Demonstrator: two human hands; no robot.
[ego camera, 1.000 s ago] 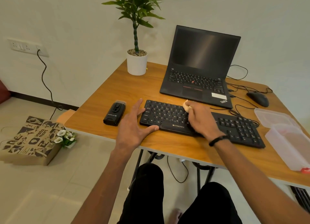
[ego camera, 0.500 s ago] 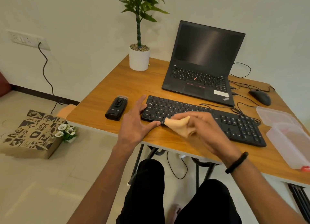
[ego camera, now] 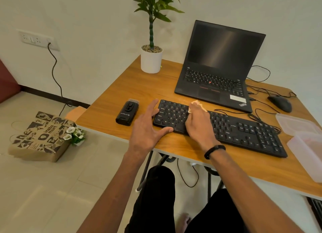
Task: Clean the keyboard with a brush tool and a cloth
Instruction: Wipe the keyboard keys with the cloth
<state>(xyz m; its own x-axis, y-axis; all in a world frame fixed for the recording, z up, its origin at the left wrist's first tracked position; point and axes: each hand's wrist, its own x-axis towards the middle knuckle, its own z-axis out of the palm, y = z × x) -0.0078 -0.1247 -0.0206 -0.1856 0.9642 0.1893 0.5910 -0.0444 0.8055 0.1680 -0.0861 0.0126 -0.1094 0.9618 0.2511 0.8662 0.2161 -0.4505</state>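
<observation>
A black keyboard (ego camera: 244, 130) lies along the front of the wooden desk (ego camera: 122, 93). My left hand (ego camera: 148, 128) steadies its left end, thumb against the front edge and fingers stretched along the left side. My right hand (ego camera: 198, 123) presses a beige cloth (ego camera: 196, 103) onto the left-middle keys; only a corner of the cloth shows beyond the fingers. The black brush tool (ego camera: 127, 113) lies on the desk left of the keyboard, touched by neither hand.
An open black laptop (ego camera: 219, 67) stands behind the keyboard. A potted plant (ego camera: 151, 58) is at the back left, a mouse (ego camera: 280, 103) with loose cables at the right, and clear plastic containers (ego camera: 306, 142) at the right edge. A paper bag (ego camera: 41, 137) sits on the floor.
My right hand lifted the cloth off to the keyboard's front edge, then returned it onto the left-middle keys. My left hand stayed at the left end.
</observation>
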